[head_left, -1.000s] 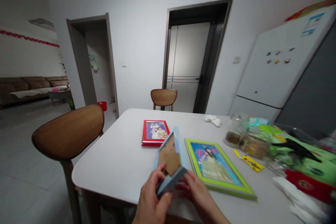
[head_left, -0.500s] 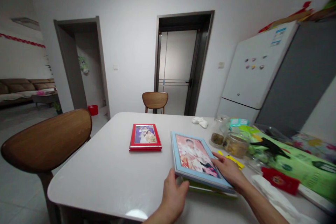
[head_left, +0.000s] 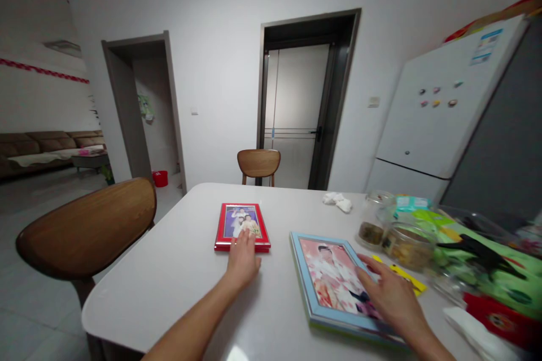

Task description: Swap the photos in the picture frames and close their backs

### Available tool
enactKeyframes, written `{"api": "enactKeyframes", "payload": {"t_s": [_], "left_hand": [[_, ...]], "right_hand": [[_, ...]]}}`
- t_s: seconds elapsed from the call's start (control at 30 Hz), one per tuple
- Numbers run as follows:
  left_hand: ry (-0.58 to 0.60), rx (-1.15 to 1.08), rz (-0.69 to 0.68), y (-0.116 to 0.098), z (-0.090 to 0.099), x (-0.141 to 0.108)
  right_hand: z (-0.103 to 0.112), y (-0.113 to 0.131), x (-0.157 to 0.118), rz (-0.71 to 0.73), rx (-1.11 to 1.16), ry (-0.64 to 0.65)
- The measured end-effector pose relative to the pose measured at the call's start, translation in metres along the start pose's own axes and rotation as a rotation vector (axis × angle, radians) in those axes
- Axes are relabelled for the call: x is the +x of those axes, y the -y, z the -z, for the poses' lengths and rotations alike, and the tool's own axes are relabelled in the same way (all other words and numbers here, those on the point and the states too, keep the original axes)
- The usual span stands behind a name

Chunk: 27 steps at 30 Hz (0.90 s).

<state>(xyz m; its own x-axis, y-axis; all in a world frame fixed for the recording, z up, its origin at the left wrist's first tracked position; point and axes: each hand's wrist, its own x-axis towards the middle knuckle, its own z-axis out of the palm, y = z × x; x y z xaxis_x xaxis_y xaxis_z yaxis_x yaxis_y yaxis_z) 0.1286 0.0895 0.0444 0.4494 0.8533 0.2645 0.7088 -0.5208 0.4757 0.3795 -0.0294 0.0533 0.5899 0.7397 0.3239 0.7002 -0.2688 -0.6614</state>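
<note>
My left hand (head_left: 244,256) reaches over the near edge of a red photo frame (head_left: 263,232), its fingers stretched out over the lower part of the picture. That frame lies face up and looks doubled, with a second red layer beneath it. My right hand (head_left: 392,293) rests with fingers apart on the right side of a light blue photo frame (head_left: 305,273), also lying face up. Beneath the blue frame a green edge (head_left: 311,324) shows, and how much lies under it is hidden.
Along the table's right side stand clear jars (head_left: 409,245), a yellow strip (head_left: 406,276), a red packet (head_left: 502,318) and green packaging (head_left: 503,287). Crumpled white tissue (head_left: 337,201) lies at the back. Wooden chairs (head_left: 88,228) stand left and behind.
My left hand has let go of the blue frame's near left corner and moved left to the red frame. The blue frame now lies lower on the table, with my right hand still on it.
</note>
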Motion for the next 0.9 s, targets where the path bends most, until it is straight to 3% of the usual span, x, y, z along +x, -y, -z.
{"api": "enactKeyframes", "payload": {"t_s": [0.07, 0.17, 0.23, 0.37, 0.43, 0.5, 0.6, 0.7, 0.8, 0.9], "left_hand": [[-0.022, 0.054, -0.001, 0.022, 0.012, 0.010], [-0.052, 0.098, -0.037, 0.042, 0.022, 0.006], [-0.078, 0.108, -0.063, 0.045, 0.026, -0.003], [-0.146, 0.082, -0.113, 0.037, 0.039, -0.026], [-0.189, 0.051, -0.125, 0.028, 0.046, -0.039], [-0.226, 0.012, -0.126, 0.017, 0.050, -0.055], [-0.270, -0.089, -0.113, 0.003, 0.053, -0.081], [-0.295, -0.517, -0.074, -0.005, 0.060, -0.100], [-0.260, -1.079, -0.014, -0.008, 0.076, -0.111], [-0.210, -1.417, 0.063, -0.006, 0.090, -0.120]], "right_hand": [[-0.012, 0.031, -0.019, 0.106, 0.149, 0.083], [-0.040, 0.071, -0.047, 0.153, 0.344, 0.288], [-0.062, 0.087, -0.059, 0.084, 0.452, 0.353], [-0.099, 0.108, -0.071, -0.222, 0.738, 0.509], [-0.109, 0.125, -0.075, -0.250, 0.885, 0.577], [-0.113, 0.147, -0.081, -0.162, 1.025, 0.549], [-0.105, 0.175, -0.092, -0.076, 1.100, 0.393], [-0.087, 0.182, -0.106, 0.033, 0.910, 0.272], [-0.072, 0.168, -0.125, 0.357, 0.609, 0.234], [-0.072, 0.144, -0.149, 0.791, 0.312, 0.180]]}}
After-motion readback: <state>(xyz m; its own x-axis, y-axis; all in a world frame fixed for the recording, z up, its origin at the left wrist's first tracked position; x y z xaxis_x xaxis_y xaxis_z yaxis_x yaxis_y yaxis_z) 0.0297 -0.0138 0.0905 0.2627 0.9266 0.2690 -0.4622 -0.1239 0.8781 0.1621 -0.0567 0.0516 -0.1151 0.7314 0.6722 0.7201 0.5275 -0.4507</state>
